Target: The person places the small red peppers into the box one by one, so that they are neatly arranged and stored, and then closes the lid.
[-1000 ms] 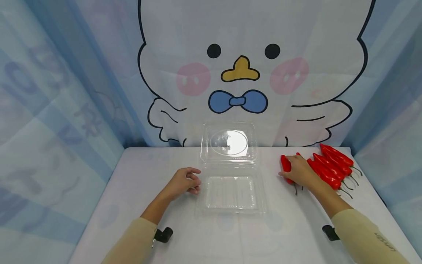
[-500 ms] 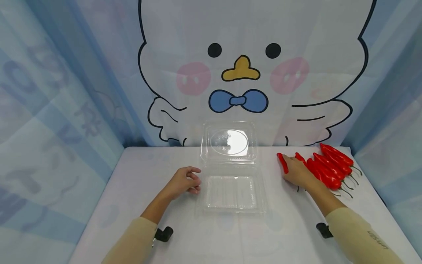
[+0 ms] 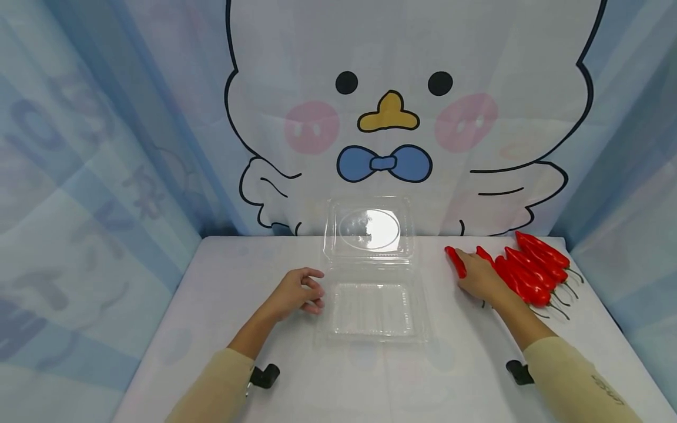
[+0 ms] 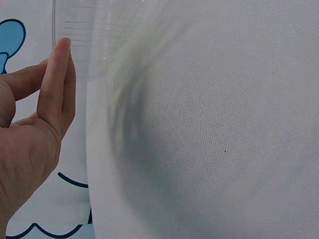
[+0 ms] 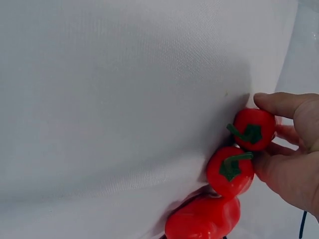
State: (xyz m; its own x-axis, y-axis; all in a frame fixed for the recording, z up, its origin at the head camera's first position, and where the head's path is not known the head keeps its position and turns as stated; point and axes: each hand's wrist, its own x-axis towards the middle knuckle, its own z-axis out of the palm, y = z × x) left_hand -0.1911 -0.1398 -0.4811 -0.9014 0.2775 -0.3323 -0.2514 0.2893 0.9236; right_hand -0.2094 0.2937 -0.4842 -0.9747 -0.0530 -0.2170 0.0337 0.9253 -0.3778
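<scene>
On the table's right side, my right hand (image 3: 480,276) grips a red chili pepper (image 3: 456,262). The right wrist view shows this pepper's round stem end (image 5: 259,119) between the fingers and thumb. A second pepper (image 5: 239,181) lies right against it, and further red ones (image 5: 199,219) follow below. Beside the left edge of a clear plastic clamshell container (image 3: 370,329), my left hand (image 3: 293,294) holds nothing, its fingers loosely bent. From the left wrist, the fingers of that hand (image 4: 37,119) appear close to the transparent plastic wall (image 4: 94,30).
The container's lid (image 3: 338,229) is raised behind its base, catching a bright reflection. Several red peppers (image 3: 534,267) with green stems lie slanted side by side at the back right. A white cloth covers the table (image 3: 238,258); a printed curtain (image 3: 386,53) hangs behind it.
My right hand has shifted slightly, tilting the gripped pepper so that its tip points further left. A neighbouring pepper shows more beside the hand. The left hand stays by the container.
</scene>
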